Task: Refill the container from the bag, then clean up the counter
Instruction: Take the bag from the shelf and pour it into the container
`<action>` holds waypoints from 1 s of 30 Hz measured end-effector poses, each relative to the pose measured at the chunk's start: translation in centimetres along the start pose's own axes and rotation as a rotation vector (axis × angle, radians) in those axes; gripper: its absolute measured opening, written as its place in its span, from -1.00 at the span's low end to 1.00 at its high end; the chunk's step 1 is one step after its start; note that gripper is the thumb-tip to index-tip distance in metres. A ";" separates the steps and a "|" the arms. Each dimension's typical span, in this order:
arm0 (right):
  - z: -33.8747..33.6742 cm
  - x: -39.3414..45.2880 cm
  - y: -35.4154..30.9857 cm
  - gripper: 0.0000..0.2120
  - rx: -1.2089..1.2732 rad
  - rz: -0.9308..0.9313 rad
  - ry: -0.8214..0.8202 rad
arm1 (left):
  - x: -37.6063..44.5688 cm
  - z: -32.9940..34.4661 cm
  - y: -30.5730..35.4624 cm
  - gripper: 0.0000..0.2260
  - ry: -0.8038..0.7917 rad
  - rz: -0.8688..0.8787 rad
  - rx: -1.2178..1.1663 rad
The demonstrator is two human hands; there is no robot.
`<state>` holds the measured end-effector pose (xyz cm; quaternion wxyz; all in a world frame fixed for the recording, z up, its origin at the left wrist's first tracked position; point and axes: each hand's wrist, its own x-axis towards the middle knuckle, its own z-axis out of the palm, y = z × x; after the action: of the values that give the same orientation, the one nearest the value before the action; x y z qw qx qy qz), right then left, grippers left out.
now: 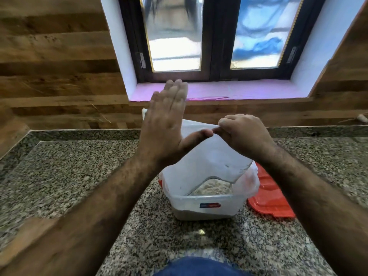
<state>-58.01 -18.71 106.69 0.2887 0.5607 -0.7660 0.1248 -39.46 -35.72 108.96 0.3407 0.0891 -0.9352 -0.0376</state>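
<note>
**Bag upended over container, both hands up top**

Holding the white plastic bag (209, 156) upside down over the clear plastic container (205, 206), that's what I see from the head view. My right hand (247, 134) is curled closed, thumb and forefinger pinching the bag's upper edge. My left hand (167, 124) is spread flat, fingers straight and together pointing up toward the window; its thumb sticks out sideways and touches the bag's top edge right next to the right hand's pinch. Cannot tell if the left thumb actually grips the plastic or just rests on it.

The bag hangs down from the pinch and its open mouth drops into the container. Pale grainy contents (212, 188) show inside the container under the bag's mouth, and a layer is visible through the front wall at the bottom. The container has a small blue and red label on its front.

The container sits on the speckled granite counter (89, 176), near centre, close to my body. A red lid (270, 198) lies flat on the counter just right of the container, partly behind the bag. Behind: wood-panel wall (59, 56), and a dark-framed window (215, 36) with a pink sill (249, 90).
</note>
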 end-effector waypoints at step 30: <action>-0.8 -3.8 -3.9 0.00 0.133 0.256 -0.028 | 3.3 3.2 -2.3 -0.47 -0.191 0.170 0.292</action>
<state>-53.33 -16.64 104.57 0.2222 0.4780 -0.8251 0.2032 -43.72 -38.62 108.30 0.2357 0.0542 -0.9630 0.1190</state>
